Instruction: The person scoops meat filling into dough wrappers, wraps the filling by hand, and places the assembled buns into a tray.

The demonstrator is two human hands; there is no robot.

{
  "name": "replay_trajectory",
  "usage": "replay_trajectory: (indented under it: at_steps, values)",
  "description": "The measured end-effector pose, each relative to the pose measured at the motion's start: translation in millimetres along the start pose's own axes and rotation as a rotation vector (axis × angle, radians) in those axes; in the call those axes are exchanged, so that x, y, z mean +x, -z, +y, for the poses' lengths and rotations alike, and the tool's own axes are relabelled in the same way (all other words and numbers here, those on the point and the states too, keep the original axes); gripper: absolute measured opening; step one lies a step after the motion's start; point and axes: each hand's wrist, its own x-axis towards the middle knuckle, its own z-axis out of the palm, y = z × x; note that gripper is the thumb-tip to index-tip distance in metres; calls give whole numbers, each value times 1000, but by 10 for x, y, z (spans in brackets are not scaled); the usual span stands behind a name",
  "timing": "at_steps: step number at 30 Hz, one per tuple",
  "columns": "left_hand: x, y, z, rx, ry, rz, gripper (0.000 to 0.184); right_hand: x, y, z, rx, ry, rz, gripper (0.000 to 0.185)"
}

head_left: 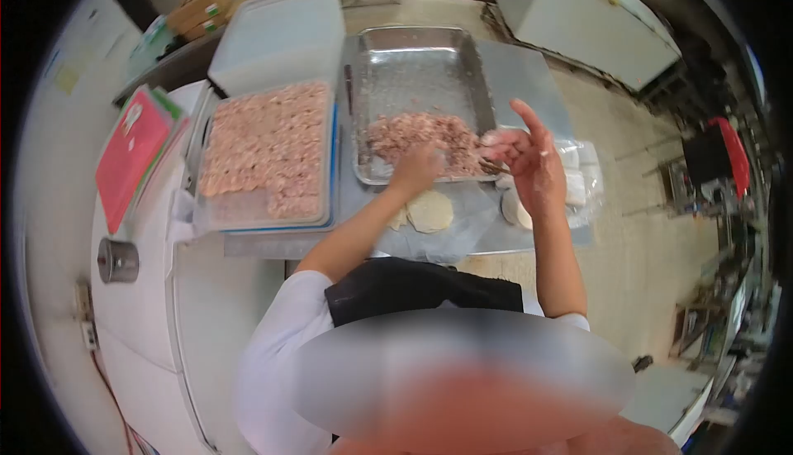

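Observation:
My left hand reaches over the near end of a metal tray, at a heap of ground meat. Its fingers are blurred, so what they hold is hidden. My right hand is raised at the tray's right edge, fingers apart and dusted with white and bits of meat. A thin brown stick lies close to its lower fingers; whether they touch it I cannot tell. Below the tray, pale round dough wrappers lie on clear plastic. Another stack of wrappers sits beneath my right hand.
Left of the tray stands a plastic container filled with rows of meat portions, its lid propped behind. Bagged white packs lie at right. Pink and green folders and a metal cup rest on a white surface at far left.

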Motion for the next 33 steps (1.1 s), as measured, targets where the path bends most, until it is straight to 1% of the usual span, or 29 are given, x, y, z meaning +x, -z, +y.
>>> replay_trajectory:
  at_steps: [1,3,4,6,7,9,10,12,13,14,15,16,17,18,19,22,25,28,31,33]
  values:
    - [-6,17,10,-25,-3,13,30,11,-11,7,-46,26,-14,75]
    - [-5,80,106,-5,75,-41,31,27,182,331,-188,-73,-71,59]
    - [-24,95,136,6,115,-67,31,9,324,564,-721,51,-103,51]
    - [-39,5,19,-16,35,-9,28,-66,557,934,-1794,279,-171,34]
    - [12,13,15,-25,-12,29,27,-102,565,955,-1701,266,-95,31]
    - [35,56,75,-29,37,-2,25,-170,514,928,-1512,247,37,26]
    - [8,81,105,-29,69,-23,24,-185,476,881,-1583,303,68,25]
    - [51,7,-28,-101,-39,-4,22,-183,436,773,-1722,408,139,23]
    - [90,-15,-39,-139,-89,7,21,-171,492,789,-1807,334,134,21]
    - [118,-39,-53,-100,-101,7,20,-138,592,828,-1887,256,125,19]
    - [177,-55,-37,-79,-141,1,20,-119,713,883,-1963,174,108,18]
    - [230,-67,-9,-57,-175,-2,20,-120,815,948,-2029,99,67,11]
    - [216,-81,12,-33,-204,-2,20,-161,910,1020,-1975,86,31,10]
    - [206,16,256,-56,-178,-22,21,-163,936,1039,-1920,83,-7,10]
    - [217,4,284,-75,-210,17,20,-165,934,1042,-1864,86,-50,10]
    - [287,-18,315,-79,-275,127,22,-196,888,1032,-1879,145,-110,11]
    - [255,63,334,22,-85,154,27,-78,1021,793,-1937,-5,-209,12]
    - [166,82,278,117,-136,275,31,7,1221,527,-1954,139,-283,12]
    - [65,-112,2,290,-46,359,33,64,1292,355,-1954,82,-333,12]
    - [11,-177,-91,337,-18,363,34,3,1317,478,-1923,213,-432,12]
